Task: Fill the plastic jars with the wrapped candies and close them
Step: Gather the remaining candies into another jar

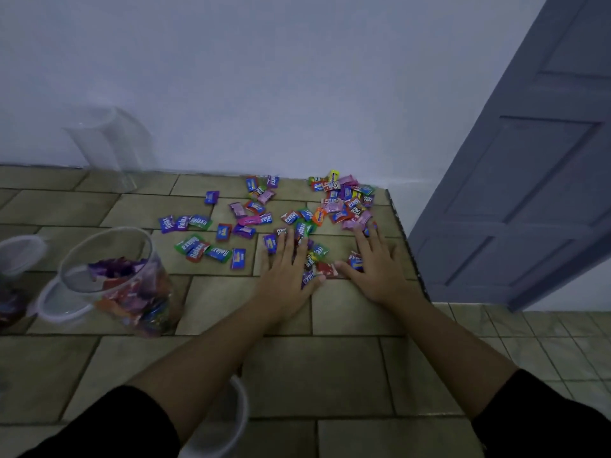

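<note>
Now | L hand (284, 269), R hand (377, 266) flat, released, on candies (325, 269) | part-full jar (115, 279), empty jar (105, 143), cut-off jar (16, 256) = 3

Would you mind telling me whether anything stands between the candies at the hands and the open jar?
Nothing upright does. Only loose candies lie flat on the tiles between the left hand and the open jar, whose mouth has no lid on it.

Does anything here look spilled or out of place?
Yes: wrapped candies lie scattered over the tiled surface, some near its right edge, not in the open jar at left. The left hand and right hand rest flat on a few.
</note>
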